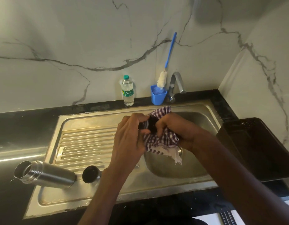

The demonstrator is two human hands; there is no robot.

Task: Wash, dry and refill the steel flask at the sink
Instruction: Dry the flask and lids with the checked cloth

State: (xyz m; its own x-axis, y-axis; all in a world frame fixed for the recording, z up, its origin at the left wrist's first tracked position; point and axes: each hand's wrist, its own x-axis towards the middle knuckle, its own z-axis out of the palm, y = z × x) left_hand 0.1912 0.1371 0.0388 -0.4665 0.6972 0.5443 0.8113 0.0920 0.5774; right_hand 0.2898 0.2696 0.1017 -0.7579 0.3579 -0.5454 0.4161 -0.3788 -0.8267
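Note:
The steel flask (48, 174) lies on its side, uncapped, at the front left of the sink's draining board (85, 143), mouth facing left. A round dark cap (90, 174) sits beside its base. Over the basin's left edge, my left hand (130, 135) grips a small dark flask part (148, 125). My right hand (171, 129) holds a purple-and-white checked cloth (161, 142) bunched round that part. The cloth's loose end hangs into the basin.
A clear water bottle (128, 90) with a green cap stands at the back of the counter. A blue cup (158, 95) holds a blue-handled bottle brush (166, 62) beside the steel tap (177, 85). A black rack (257, 146) sits right of the basin (181, 166).

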